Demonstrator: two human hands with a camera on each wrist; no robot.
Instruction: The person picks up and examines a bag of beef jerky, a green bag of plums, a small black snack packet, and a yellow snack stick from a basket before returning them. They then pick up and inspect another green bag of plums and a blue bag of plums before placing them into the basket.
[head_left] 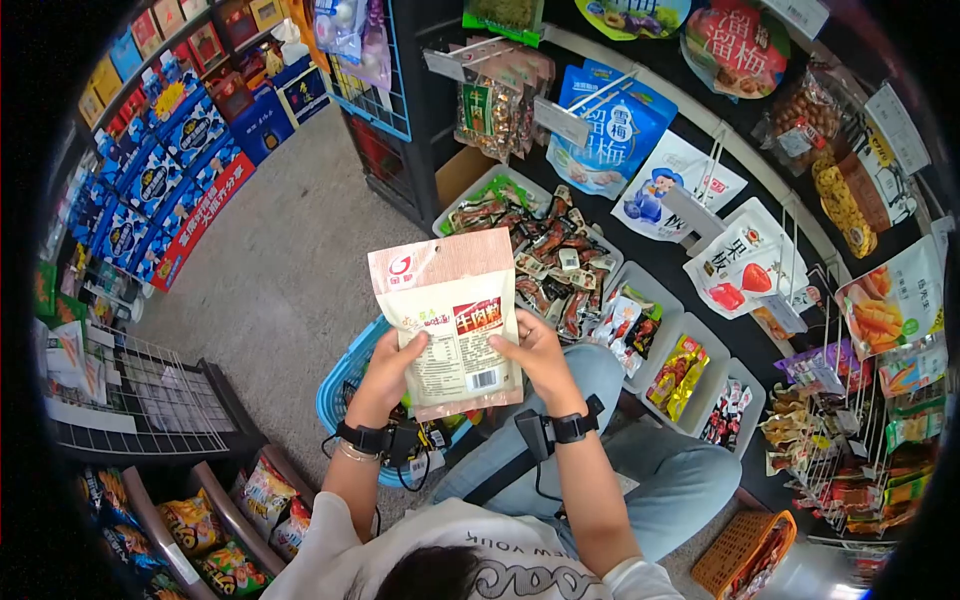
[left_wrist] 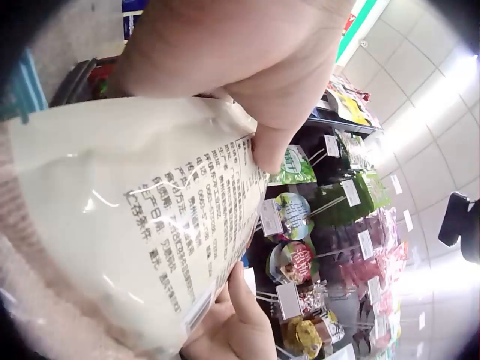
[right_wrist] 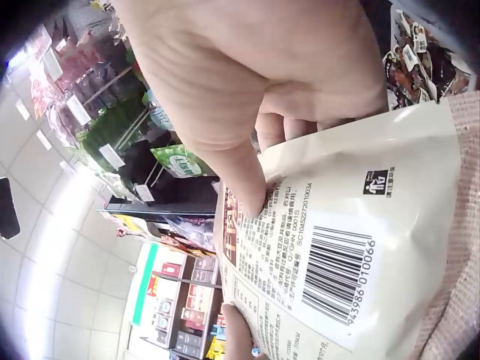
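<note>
A cream snack bag (head_left: 455, 330) with a pinkish top and bottom band is held upright between both hands, its printed side with a barcode toward me. My left hand (head_left: 390, 362) grips its left edge, thumb on the front face. On the right edge my right hand (head_left: 541, 357) grips it the same way, thumb over the text near the red label. In the left wrist view the left thumb (left_wrist: 271, 146) presses on the bag (left_wrist: 142, 217). The right wrist view has the right thumb (right_wrist: 244, 180) above the barcode (right_wrist: 337, 270). The fingers behind the bag are mostly hidden.
A blue basket (head_left: 335, 385) with packets stands beneath the bag. Bins of small wrapped snacks (head_left: 570, 260) line the right, below hanging packets (head_left: 612, 130). An orange wicker basket (head_left: 745, 553) sits lower right, a wire rack (head_left: 150, 390) at left. Blue boxes (head_left: 150, 180) are stacked far left.
</note>
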